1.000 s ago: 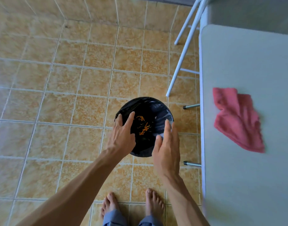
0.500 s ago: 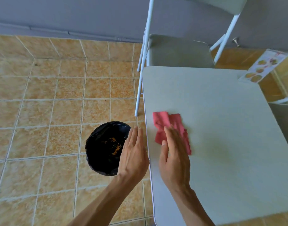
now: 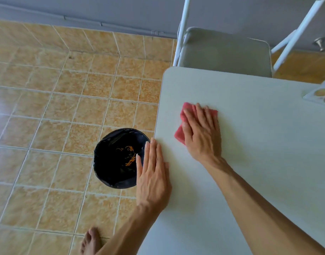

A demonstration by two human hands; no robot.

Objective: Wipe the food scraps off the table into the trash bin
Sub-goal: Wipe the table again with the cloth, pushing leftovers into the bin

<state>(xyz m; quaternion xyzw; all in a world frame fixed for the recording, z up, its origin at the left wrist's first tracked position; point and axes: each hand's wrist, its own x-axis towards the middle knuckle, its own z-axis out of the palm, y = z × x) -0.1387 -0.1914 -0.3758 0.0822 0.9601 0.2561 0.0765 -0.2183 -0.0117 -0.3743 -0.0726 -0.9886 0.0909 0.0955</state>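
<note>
A round trash bin [image 3: 110, 162] lined with a black bag stands on the tiled floor just left of the white table [image 3: 249, 162]. Orange food scraps [image 3: 129, 156] lie inside it. My right hand [image 3: 202, 133] presses flat on a red cloth [image 3: 181, 129] near the table's left edge. My left hand [image 3: 153, 173] lies flat with fingers together on the table's left edge, partly over the bin's rim, holding nothing. No scraps show on the tabletop.
A grey folding chair [image 3: 224, 52] with white legs stands at the table's far side against the wall. A printed card [image 3: 321, 94] lies at the table's right edge. My bare foot [image 3: 90, 242] is on the floor below the bin.
Both hands left the bin's rim and rose to the table. My right hand landed flat on the red cloth; my left hand settled on the table's edge. The view swung right.
</note>
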